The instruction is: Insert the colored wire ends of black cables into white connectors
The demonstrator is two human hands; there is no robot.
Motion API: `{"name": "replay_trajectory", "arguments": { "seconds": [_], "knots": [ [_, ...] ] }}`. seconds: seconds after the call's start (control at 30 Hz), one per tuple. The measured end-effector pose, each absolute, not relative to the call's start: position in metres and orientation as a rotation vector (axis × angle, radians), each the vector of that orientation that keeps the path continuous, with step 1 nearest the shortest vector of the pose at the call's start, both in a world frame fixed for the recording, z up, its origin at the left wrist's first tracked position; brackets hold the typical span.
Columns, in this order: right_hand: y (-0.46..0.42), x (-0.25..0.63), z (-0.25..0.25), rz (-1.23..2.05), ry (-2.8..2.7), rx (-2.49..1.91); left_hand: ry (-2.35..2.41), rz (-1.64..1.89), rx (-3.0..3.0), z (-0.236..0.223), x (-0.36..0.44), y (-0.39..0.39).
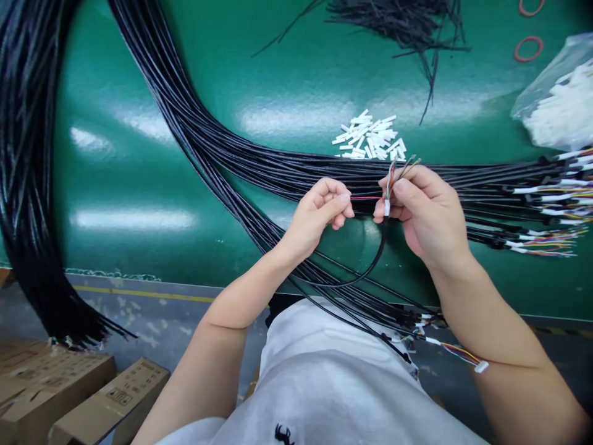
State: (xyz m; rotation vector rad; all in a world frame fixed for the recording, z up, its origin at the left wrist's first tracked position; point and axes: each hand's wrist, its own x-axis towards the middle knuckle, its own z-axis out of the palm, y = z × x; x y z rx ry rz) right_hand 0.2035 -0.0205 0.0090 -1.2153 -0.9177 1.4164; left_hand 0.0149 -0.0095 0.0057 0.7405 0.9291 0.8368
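Note:
My left hand pinches the end of a thin red wire, drawn out sideways to the left. That wire comes from the end of a black cable, where a white sleeve sits below several fanned-out coloured wires. My right hand is closed on this cable end, thumb and forefinger at the coloured wires. The cable curves down and left from the sleeve. Behind both hands runs a thick bundle of black cables across the table.
White sleeve pieces lie loose behind the bundle. Black cable ties, red rings and a plastic bag of white parts are farther back. Another cable bundle hangs over the left edge of the green table. Cardboard boxes stand below.

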Motion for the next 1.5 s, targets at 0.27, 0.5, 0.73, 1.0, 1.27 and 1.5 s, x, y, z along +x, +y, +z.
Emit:
{"name": "replay_trajectory", "arguments": {
  "seconds": [0.27,0.5,0.73,1.0,1.27,1.5],
  "knots": [
    [-0.021,0.205,0.007,1.381,-1.031,-1.22,0.938,0.829,0.727,0.006,0.016,-0.008],
    [-0.022,0.204,0.008,1.368,-0.981,-1.177,0.928,0.838,0.713,0.007,0.015,-0.009],
    [-0.026,0.205,0.008,1.166,-1.16,-1.221,0.94,0.819,0.729,0.006,0.016,-0.009],
    [-0.032,0.199,0.006,0.89,-1.252,-1.253,0.943,0.832,0.71,0.006,0.018,-0.009],
    [-0.034,0.197,0.005,0.727,-1.433,-1.201,0.934,0.827,0.698,0.005,0.017,-0.008],
    [-0.031,0.198,0.002,0.958,-1.27,-1.174,0.924,0.836,0.688,0.005,0.018,-0.009]
  ]
}}
